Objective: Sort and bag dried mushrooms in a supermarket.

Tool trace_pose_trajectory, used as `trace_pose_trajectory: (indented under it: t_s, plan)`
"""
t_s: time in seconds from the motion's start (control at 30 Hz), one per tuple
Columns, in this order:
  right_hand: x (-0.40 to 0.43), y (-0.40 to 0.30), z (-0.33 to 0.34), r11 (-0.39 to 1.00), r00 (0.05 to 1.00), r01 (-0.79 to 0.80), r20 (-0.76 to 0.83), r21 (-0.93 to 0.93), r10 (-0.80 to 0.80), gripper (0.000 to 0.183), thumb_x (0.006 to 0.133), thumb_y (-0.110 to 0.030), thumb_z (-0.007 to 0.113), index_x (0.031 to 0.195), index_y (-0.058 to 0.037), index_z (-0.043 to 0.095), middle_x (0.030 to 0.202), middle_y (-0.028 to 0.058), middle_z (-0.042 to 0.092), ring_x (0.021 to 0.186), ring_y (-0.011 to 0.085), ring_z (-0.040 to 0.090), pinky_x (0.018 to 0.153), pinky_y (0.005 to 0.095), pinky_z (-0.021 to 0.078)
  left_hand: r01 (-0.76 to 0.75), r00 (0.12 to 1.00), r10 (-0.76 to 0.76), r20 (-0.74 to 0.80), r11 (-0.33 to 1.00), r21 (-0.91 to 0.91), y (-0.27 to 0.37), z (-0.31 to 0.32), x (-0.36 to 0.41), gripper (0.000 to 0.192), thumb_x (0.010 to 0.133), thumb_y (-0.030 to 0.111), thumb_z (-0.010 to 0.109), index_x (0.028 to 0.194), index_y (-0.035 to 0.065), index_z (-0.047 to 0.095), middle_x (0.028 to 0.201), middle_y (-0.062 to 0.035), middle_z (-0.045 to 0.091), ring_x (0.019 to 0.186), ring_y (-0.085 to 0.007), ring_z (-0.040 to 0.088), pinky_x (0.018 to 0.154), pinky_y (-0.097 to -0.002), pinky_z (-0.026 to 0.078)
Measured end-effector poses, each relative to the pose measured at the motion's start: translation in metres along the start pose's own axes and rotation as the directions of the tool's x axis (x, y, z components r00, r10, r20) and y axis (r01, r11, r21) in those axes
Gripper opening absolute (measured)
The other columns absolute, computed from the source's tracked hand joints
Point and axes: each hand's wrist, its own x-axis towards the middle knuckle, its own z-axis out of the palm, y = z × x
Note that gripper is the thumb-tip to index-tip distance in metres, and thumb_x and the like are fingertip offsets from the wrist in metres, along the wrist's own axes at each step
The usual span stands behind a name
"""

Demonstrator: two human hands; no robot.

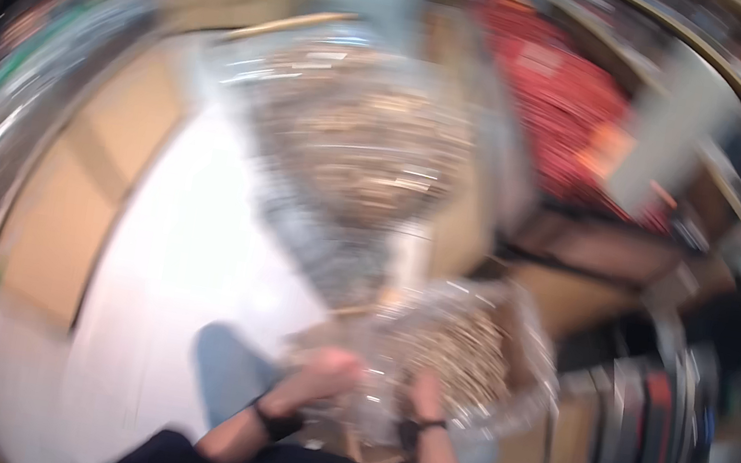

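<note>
A cardboard box [371, 453] lined with clear plastic stands between the person's knees. Many small tan pieces [466, 363] lie in the clear plastic liner [539, 382], too blurred to name. At the box's left side is my left hand [334, 371], its fingers curled; whether it grips the plastic cannot be told. My right hand [426, 394] reaches in at the near edge of the tan pieces, and its fingertips are blurred. Farther off, a large clear plastic bag [371, 137] holds more tan pieces.
Red packed goods [552, 93] fill a container at the upper right. Closed cardboard boxes [80, 185] stand at the left beside the white floor [194, 240]. More cardboard [569, 445] and dark upright items [655, 429] are on the right. The whole view is motion-blurred.
</note>
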Motion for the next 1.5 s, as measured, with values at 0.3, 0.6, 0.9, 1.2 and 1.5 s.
trace_pose_trajectory:
  t_s: [0.3,0.6,0.9,1.2,1.5]
  plan:
    - [0.013,0.048,0.073,0.999,0.995,-0.034,0.089,0.003,0.033,0.055,0.076,-0.029,0.067,0.116,0.0051,0.054,0.117,0.0266,0.055,0.111,0.0421,0.051,0.092,0.0522,0.0401,-0.029,0.954,0.004,-0.299,0.996,-0.079,0.038,-0.005,-0.006,0.025,0.070,0.018,0.055,0.058,-0.0041,0.055,0.056,-0.0237,0.052,0.053,-0.0407,0.054,0.050,-0.0479,0.041]
    - [0.032,0.088,0.134,0.821,0.982,0.146,0.179,-0.552,-0.054,0.046,0.089,-0.025,0.050,0.125,0.0034,0.050,0.126,0.0221,0.052,0.119,0.0416,0.046,0.097,0.0623,0.0296,0.048,0.962,-0.063,-0.266,0.997,-0.061,0.035,-0.006,-0.009,0.025,0.069,0.017,0.055,0.057,-0.0043,0.055,0.056,-0.0243,0.053,0.055,-0.0408,0.055,0.052,-0.0492,0.041]
    - [0.023,0.093,0.144,0.996,0.998,-0.053,-0.049,-0.074,0.050,0.047,0.091,-0.025,0.043,0.128,0.0033,0.048,0.135,0.0210,0.048,0.125,0.0410,0.043,0.097,0.0675,0.0273,0.076,0.975,-0.075,-0.209,0.997,-0.001,0.023,0.005,0.000,0.025,0.070,0.019,0.055,0.058,-0.0024,0.057,0.057,-0.0222,0.054,0.058,-0.0403,0.055,0.054,-0.0487,0.042]
    - [0.040,0.095,0.146,0.992,0.997,-0.071,-0.031,0.105,0.074,0.052,0.079,-0.022,0.060,0.122,0.0046,0.050,0.123,0.0250,0.052,0.115,0.0411,0.049,0.091,0.0555,0.0385,0.123,0.984,-0.118,-0.133,0.992,0.029,0.027,-0.003,0.004,0.024,0.072,0.021,0.054,0.061,0.0002,0.058,0.058,-0.0204,0.055,0.060,-0.0401,0.056,0.055,-0.0483,0.042]
    - [0.029,0.075,0.133,0.945,0.988,-0.154,0.024,0.288,0.153,0.058,0.069,-0.013,0.071,0.120,0.0046,0.050,0.115,0.0280,0.054,0.106,0.0409,0.053,0.089,0.0463,0.0445,0.180,0.982,-0.179,-0.054,0.984,0.011,0.019,0.003,0.003,0.025,0.075,0.021,0.054,0.063,-0.0005,0.057,0.062,-0.0198,0.056,0.062,-0.0379,0.056,0.057,-0.0470,0.042]
